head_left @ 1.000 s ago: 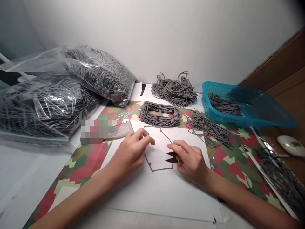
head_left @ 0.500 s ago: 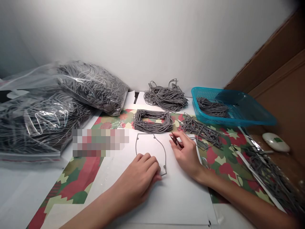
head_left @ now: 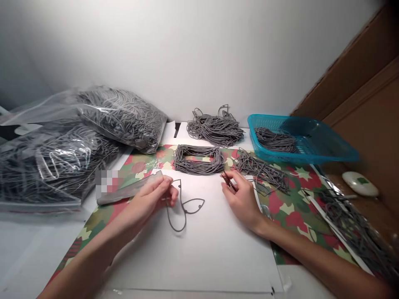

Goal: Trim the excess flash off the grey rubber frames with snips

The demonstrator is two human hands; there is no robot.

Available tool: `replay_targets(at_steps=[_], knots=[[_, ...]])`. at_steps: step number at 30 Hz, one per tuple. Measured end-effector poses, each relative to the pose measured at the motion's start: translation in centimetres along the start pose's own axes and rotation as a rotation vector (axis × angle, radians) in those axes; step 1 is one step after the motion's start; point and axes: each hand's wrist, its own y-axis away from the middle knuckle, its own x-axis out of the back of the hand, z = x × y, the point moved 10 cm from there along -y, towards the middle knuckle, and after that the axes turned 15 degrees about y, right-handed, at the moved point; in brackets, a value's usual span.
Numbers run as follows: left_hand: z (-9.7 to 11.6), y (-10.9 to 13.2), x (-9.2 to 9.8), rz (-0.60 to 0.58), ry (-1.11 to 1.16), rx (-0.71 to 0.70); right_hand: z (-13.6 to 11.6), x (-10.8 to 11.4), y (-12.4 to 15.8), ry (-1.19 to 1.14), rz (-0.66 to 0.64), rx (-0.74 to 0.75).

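My left hand [head_left: 157,193] is closed, fingers pinching the thin grey rubber gasket [head_left: 185,211] by its upper left part. The gasket is a narrow loop with small round tabs. It hangs twisted, crossing over itself into two lobes above the white sheet [head_left: 199,261]. My right hand [head_left: 241,201] rests near the sheet's right edge, closed around brown tweezers [head_left: 229,182] whose tips point up and left. Nothing shows between the tips. Just beyond the sheet lies a rectangular stack of grey gaskets [head_left: 199,167].
Clear bags [head_left: 124,118] of grey gaskets fill the left. A gasket heap [head_left: 215,128] lies at the back, a looser pile [head_left: 263,172] to its right. A blue basket [head_left: 327,157] holds more. A flat grey strip [head_left: 131,189] lies left; a white device [head_left: 360,184] sits right.
My left hand has moved left and lifted, with the gasket now raised and twisted instead of lying flat on the sheet. My right hand with the tweezers has hardly moved.
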Motion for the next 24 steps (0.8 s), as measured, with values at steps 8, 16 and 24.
replay_targets(at_steps=[8, 16, 24], knots=[[1.7, -0.4, 3.0, 0.15, -0.053, -0.099, -4.3, -2.4, 1.7, 0.115, -0.29, 0.374], [0.3, -0.7, 1.5, 0.029, -0.036, -0.06, -5.5, -3.8, 3.5, 0.266, -0.375, 0.56], [0.6, 0.3, -1.1, -0.243, 0.098, -0.017, -5.5, -2.9, 2.6, 0.129, -0.352, 0.496]])
